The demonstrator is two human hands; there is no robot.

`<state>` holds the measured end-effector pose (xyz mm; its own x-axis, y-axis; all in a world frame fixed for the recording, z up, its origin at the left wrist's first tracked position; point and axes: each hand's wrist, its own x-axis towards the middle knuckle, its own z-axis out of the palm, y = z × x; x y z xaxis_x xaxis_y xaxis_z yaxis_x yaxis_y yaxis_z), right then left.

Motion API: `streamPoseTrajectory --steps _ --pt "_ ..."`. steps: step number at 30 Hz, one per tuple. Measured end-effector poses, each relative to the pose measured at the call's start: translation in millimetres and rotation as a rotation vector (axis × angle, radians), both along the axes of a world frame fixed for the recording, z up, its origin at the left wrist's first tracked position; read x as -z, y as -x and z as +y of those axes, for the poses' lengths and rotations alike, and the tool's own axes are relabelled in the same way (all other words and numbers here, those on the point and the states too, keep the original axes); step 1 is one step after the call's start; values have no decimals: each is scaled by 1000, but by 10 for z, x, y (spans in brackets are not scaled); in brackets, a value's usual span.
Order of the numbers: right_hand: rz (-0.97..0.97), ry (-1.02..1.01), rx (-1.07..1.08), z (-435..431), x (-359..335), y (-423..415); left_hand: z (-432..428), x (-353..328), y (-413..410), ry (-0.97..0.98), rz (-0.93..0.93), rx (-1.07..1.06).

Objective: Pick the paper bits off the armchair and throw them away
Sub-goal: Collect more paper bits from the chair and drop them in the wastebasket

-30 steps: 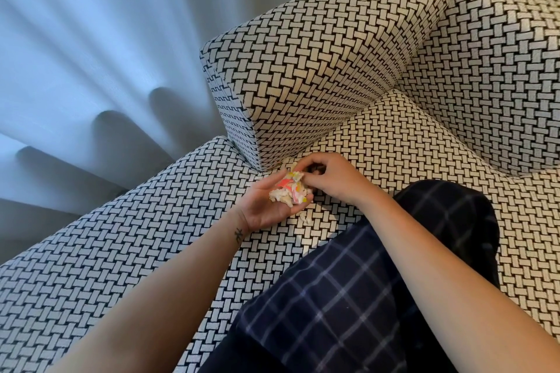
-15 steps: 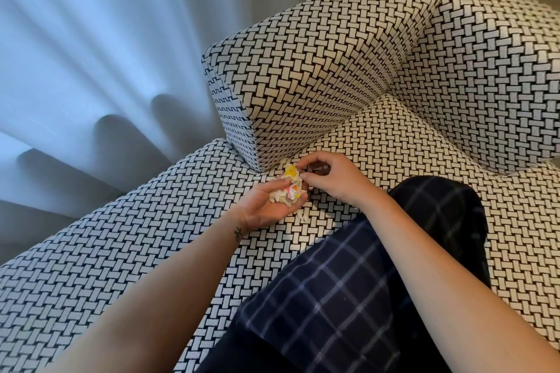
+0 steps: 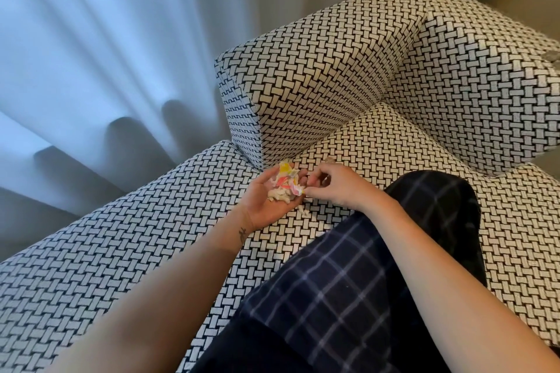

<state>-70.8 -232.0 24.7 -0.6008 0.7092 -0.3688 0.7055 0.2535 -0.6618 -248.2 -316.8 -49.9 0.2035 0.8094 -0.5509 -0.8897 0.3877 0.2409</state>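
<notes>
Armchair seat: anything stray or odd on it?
Yes. A loose scrap lies on the seat just below the left hand holding the pile; what looks like another lies beyond the right hand.

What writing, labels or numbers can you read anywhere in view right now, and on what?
No text can be read anywhere in this view.
On the paper bits lying in the left hand: yellow and pink print, no letters legible.
On the left wrist, a small dark mark: too small to read.
On the armchair: woven pattern only, no label showing.
</notes>
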Motion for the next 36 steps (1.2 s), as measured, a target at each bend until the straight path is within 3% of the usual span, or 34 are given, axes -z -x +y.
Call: streamPoseTrajectory --steps 7,12,16,21,25,29,33,36 --pt "-263 65 -162 -37 122 134 -80 63 55 42 -36 -94" --pt "-386 -107 -254 -77 273 254 -114 71 60 10 -51 -111" --pt "-274 -60 -178 -31 273 188 -116 80 65 18 -36 -112" --pt "138 -111 166 38 178 139 -117 90 57 17 -37 -102" --pt "356 -69 252 10 98 199 -114 81 56 4 -31 -73" --pt "253 8 131 -87 124 291 -110 50 35 -1 -19 -35" --pt "171 -118 60 -149 217 395 -115 4 28 1 -61 -32" --pt "5 -277 -97 -151 239 465 -125 -32 8 -1 -33 -13"
